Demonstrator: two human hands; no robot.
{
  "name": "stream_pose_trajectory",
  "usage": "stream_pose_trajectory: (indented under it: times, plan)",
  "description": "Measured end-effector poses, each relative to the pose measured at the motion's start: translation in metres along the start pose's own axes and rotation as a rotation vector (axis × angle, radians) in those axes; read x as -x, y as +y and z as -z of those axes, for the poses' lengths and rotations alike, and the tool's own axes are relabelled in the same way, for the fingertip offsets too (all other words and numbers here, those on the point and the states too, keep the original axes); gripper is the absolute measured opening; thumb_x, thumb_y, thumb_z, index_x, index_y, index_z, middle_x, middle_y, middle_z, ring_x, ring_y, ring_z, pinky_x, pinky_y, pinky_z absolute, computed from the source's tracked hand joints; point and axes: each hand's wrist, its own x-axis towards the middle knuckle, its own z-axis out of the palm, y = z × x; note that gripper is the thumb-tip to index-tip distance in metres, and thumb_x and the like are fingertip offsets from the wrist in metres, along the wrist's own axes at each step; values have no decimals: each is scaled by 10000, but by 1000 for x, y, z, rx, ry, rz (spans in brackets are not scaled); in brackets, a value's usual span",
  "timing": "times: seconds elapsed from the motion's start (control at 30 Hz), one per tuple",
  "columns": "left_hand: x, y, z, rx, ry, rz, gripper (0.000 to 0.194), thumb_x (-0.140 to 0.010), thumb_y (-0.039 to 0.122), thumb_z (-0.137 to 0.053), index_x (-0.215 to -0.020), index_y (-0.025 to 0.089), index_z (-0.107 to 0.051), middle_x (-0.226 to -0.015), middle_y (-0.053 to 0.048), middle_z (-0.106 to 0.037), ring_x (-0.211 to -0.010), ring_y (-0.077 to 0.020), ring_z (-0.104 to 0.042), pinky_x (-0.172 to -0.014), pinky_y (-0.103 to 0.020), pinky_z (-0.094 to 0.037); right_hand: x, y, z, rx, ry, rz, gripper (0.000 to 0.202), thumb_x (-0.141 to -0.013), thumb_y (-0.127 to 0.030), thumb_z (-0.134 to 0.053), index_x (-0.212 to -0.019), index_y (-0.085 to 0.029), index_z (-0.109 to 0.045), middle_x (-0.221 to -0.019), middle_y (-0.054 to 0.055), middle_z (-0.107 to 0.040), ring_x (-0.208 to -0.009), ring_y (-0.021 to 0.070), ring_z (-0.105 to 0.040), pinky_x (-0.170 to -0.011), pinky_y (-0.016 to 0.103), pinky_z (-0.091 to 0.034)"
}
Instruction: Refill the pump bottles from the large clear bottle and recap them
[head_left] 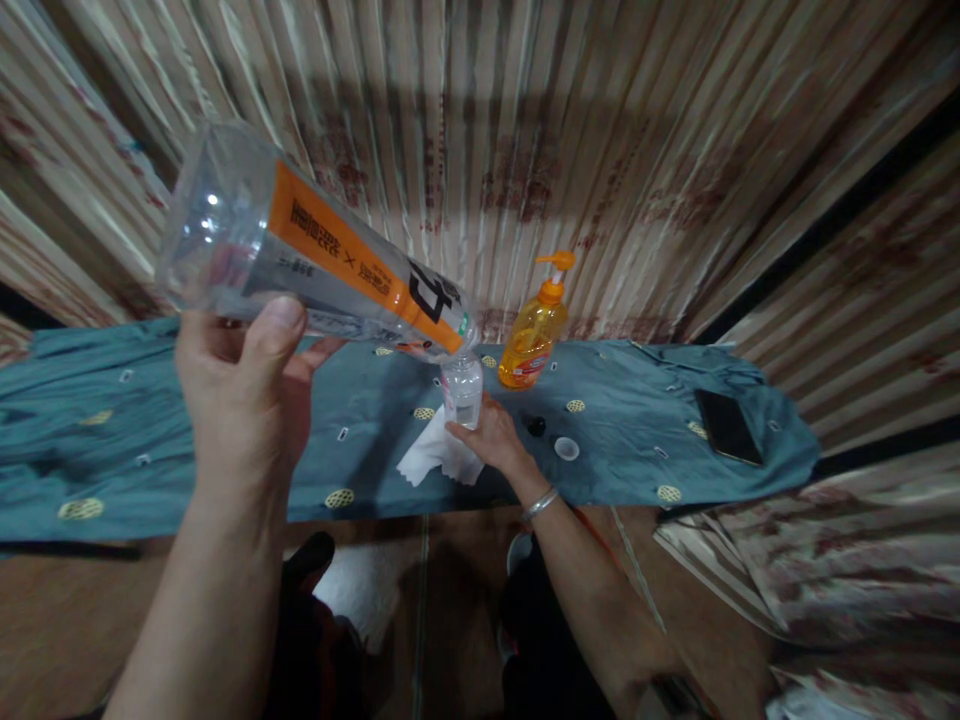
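Note:
My left hand (251,380) grips a large clear plastic bottle (337,270) with an orange and grey label near its base. The bottle is tipped, its neck pointing down to the right at the mouth of a small clear bottle (463,385). Whether liquid runs between the two I cannot tell. The small bottle stands upright on a white cloth or tissue (439,452), and my right hand (491,435), with a bracelet at its wrist, is wrapped round its lower part. Some of the right fingers are hidden behind the small bottle.
Behind my right hand stands an orange pump bottle (532,340). A black cap (536,426) and a white round lid (566,448) lie beside that hand. A dark phone (727,426) rests at the right on the teal tablecloth (622,385). Striped curtains (480,150) hang behind.

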Motion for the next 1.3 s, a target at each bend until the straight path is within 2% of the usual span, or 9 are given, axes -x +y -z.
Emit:
stream_pose_trajectory:
  times: [0.17,0.3,0.43,0.63,0.8,1.0,1.13,1.3]
  plan:
    - [-3,-4,2,9,0,-13,801,-474,576,-1068,-1147,328,-711,-773,65,-610,-800,-209,-718,-881,-594,-691,1,-1,2,-17,-1,-6,486,-919,-357,-862,-1328,-139,-714,-1311,181,-808,-1239,326,-779,-1015,340,-580]
    - [-4,-4,4,-1,-46,-29,720,-558,562,-1041,-1149,329,-702,-778,58,-601,-876,-245,-740,-913,-646,-669,1,-3,3,0,-19,-18,529,-928,-364,-862,-1356,-99,-701,-1329,202,-796,-1259,329,-773,-1038,335,-572]
    - [-6,-6,7,-19,-99,-40,612,-594,572,-1025,-1026,294,-693,-810,42,-609,-910,-257,-742,-931,-689,-651,1,-4,4,10,-14,-17,553,-926,-365,-866,-1372,-86,-697,-1347,213,-787,-1266,329,-770,-1040,327,-568]
    - [-7,-6,6,-18,-45,-31,620,-525,581,-1051,-922,266,-692,-807,40,-619,-939,-249,-755,-848,-586,-702,1,-4,4,12,-19,-29,560,-925,-370,-863,-1389,-109,-690,-1343,201,-794,-1253,326,-776,-1024,335,-578]
    - [-8,-3,4,-21,-64,-25,655,-525,572,-1053,-1012,287,-722,-775,54,-607,-836,-216,-740,-815,-556,-709,2,-4,3,8,-8,-15,536,-923,-354,-865,-1372,-111,-699,-1337,200,-798,-1257,331,-777,-1035,343,-581]
    - [-10,-3,1,-7,-84,-38,767,-549,571,-1047,-1201,340,-717,-765,69,-595,-780,-207,-721,-911,-642,-679,1,-3,2,23,-18,-12,538,-932,-364,-856,-1366,-93,-688,-1335,215,-795,-1254,328,-777,-1037,336,-576]
    - [-11,-4,1,5,-97,-51,734,-538,578,-1047,-1138,324,-710,-783,72,-602,-756,-188,-706,-954,-673,-659,1,-4,3,42,-28,-24,540,-939,-362,-856,-1362,-71,-688,-1327,227,-795,-1258,331,-776,-1039,330,-572]
    - [-11,-4,5,-27,-85,-38,605,-558,540,-1047,-973,275,-696,-867,49,-660,-759,-191,-720,-984,-709,-642,2,-5,3,35,-17,-18,512,-935,-367,-855,-1351,-113,-698,-1325,198,-802,-1250,321,-779,-1015,322,-574]
